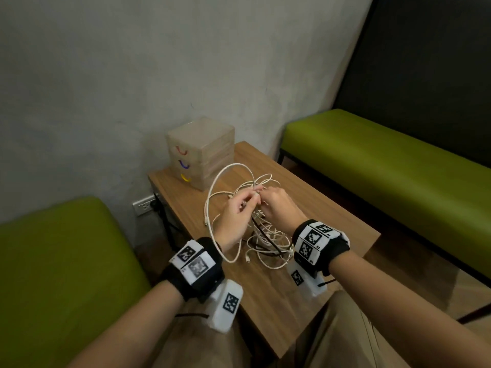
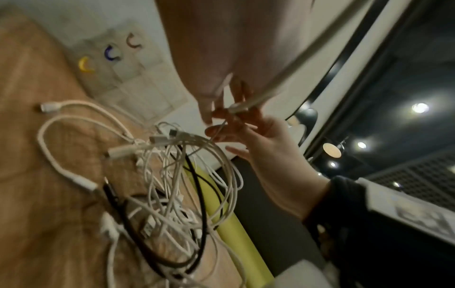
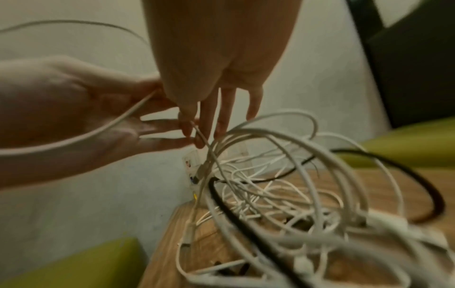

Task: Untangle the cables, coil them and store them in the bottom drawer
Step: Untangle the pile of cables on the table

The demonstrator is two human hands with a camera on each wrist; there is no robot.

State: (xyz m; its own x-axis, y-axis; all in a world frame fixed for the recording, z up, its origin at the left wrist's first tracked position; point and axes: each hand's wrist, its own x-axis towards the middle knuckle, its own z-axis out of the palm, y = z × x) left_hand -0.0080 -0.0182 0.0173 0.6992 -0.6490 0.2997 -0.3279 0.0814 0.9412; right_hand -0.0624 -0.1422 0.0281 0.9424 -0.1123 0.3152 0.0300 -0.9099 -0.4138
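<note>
Both hands met above the tangle: the left hand (image 1: 233, 216) pinched a thin white strand, and the right hand (image 1: 279, 205) pinched the same strand at its fingertips (image 3: 187, 126). Below them the cables (image 1: 265, 235), mostly white with one black cable (image 2: 197, 194), lay heaped mid-table (image 1: 332, 235). They looked light, limp and snag-prone, best taken near a plug end. The drawer unit (image 1: 202, 152) stood at eleven o'clock, its bottom drawer (image 1: 186, 178) shut. No legible writing, only wrist markers.

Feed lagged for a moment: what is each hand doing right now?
Left hand: pinching a thin white cable above the tangle.
Right hand: fingertips pinching the same white cable, just beside the left.
</note>
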